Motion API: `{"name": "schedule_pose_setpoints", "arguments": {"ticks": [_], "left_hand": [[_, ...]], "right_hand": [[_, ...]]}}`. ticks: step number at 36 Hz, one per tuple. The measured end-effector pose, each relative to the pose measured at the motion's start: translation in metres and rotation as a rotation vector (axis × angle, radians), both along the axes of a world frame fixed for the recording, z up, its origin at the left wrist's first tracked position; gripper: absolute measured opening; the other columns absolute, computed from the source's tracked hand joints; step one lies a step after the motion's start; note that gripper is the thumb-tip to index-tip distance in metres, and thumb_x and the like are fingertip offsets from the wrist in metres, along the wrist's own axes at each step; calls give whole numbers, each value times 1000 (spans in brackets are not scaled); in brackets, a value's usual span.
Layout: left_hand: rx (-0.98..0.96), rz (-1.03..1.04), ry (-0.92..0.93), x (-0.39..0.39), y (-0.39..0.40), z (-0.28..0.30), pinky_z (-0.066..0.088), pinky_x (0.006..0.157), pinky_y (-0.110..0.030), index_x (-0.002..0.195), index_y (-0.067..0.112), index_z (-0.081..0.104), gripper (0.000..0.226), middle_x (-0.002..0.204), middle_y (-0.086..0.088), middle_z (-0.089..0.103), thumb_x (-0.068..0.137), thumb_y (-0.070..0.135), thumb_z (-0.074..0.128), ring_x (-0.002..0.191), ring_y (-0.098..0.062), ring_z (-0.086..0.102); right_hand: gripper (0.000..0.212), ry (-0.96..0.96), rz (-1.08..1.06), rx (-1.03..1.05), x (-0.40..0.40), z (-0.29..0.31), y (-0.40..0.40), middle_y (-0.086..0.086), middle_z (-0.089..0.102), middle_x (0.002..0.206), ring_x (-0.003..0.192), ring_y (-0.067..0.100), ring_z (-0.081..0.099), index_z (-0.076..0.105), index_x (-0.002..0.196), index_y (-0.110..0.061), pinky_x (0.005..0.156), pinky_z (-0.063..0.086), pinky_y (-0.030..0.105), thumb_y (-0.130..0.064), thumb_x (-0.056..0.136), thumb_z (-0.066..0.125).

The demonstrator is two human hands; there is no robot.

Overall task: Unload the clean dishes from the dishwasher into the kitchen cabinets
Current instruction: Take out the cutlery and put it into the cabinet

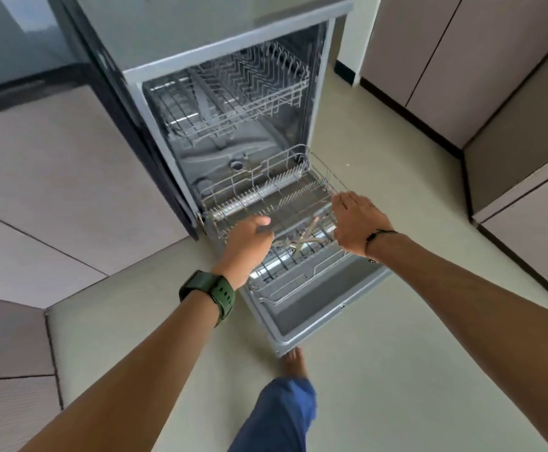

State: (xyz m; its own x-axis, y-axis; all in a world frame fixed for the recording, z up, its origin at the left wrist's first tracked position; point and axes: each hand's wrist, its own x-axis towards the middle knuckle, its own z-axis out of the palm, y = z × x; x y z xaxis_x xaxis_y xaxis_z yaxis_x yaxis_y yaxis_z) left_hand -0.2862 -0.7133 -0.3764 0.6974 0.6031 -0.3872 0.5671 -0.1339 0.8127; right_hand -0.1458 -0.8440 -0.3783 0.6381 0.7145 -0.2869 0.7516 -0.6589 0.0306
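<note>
Wire lower rack [266,203] sits pulled out; the left hand [250,238] grips its front rail, the right hand [354,220] rests flat on its side. Next, probably lifting out the cutlery [302,243].

Open way over the pulled-out rack

Lower rack [276,203] lies open from above; upper rack [240,96] overhangs its far end; cabinets [461,76] stand right.
</note>
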Motion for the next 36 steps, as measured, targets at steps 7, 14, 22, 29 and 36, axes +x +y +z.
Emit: {"name": "schedule_pose_setpoints", "arguments": {"ticks": [7, 14, 22, 29, 36], "left_hand": [[-67, 45, 38, 80, -8, -45, 34, 54, -10, 132, 9, 50, 40, 112, 2, 60, 92, 4, 44, 63, 5, 39], [-103, 90, 132, 131, -25, -80, 37, 61, -29, 103, 19, 56, 20, 95, -8, 54, 92, 7, 45, 66, -19, 46], [-227, 201, 231, 173, -34, -152, 37, 62, -16, 81, 9, 57, 20, 77, -3, 51, 91, 1, 41, 70, -15, 45], [-547, 599, 165, 205, -60, -260, 40, 65, -19, 73, 23, 47, 29, 77, 5, 50, 95, 4, 42, 68, -8, 48], [-747, 894, 80, 222, -61, -322, 33, 58, -19, 67, 12, 46, 31, 74, -9, 47, 91, -6, 41, 67, -19, 43]], "right_hand": [[55, 53, 29, -78, 85, -52, -12, 13, 38, 141, 132, 26, 32, 30, 138, -3, 112, 24, 36, -9, 86, 47], [53, 124, 81, -81, 146, -95, -15, 13, 43, 138, 129, 27, 37, 33, 136, -5, 111, 27, 36, -4, 84, 44], [42, 250, 312, -165, 196, -161, 6, 13, 49, 129, 120, 26, 44, 39, 131, -3, 104, 34, 34, -8, 89, 43], [40, 337, 480, -196, 227, -262, 31, 13, 48, 131, 123, 27, 42, 41, 130, -4, 104, 33, 34, -15, 92, 46], [41, 335, 628, -209, 229, -346, 65, 17, 51, 126, 118, 30, 46, 45, 125, -3, 99, 36, 37, -24, 90, 51]]}}
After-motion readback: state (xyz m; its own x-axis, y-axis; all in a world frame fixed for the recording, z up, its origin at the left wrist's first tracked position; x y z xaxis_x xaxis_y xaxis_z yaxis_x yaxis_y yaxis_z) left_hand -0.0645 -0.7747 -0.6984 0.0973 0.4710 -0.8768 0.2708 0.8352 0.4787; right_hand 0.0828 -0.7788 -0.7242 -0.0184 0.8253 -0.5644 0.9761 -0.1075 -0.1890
